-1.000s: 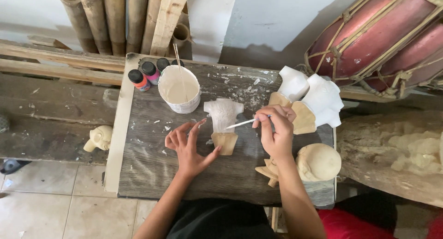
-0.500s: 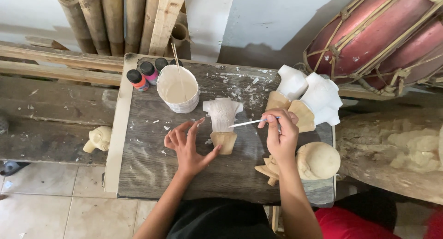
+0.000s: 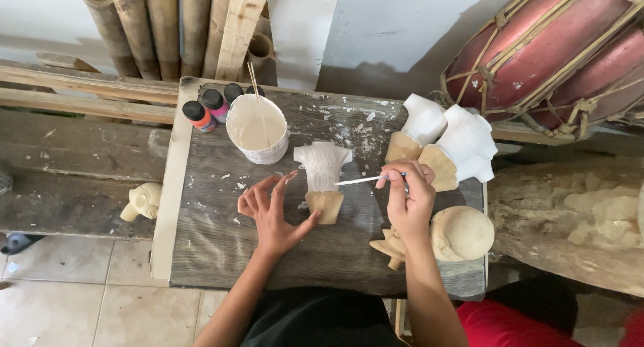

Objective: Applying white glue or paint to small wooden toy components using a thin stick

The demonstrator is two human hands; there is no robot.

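Note:
A small carved wooden figure (image 3: 323,176) lies on the dark wooden board (image 3: 221,240), its upper part painted white and its base bare wood. My left hand (image 3: 272,213) rests beside it with fingers spread, the thumb touching the bare base. My right hand (image 3: 409,199) grips a thin paintbrush (image 3: 365,180) whose white tip points at the figure's right edge. A white pot of white paint (image 3: 257,128) with a stick in it stands at the back of the board.
Three small paint bottles (image 3: 213,107) stand left of the pot. Two white-painted figures (image 3: 446,139) lie at the back right, with a round bare carving (image 3: 461,233) in front of them. A pale carved piece (image 3: 142,201) sits on the left bench. Bamboo poles lean behind; a red drum is at right.
My right hand has shifted the brush slightly, keeping its tip near the figure's right side. My left hand stays by the base.

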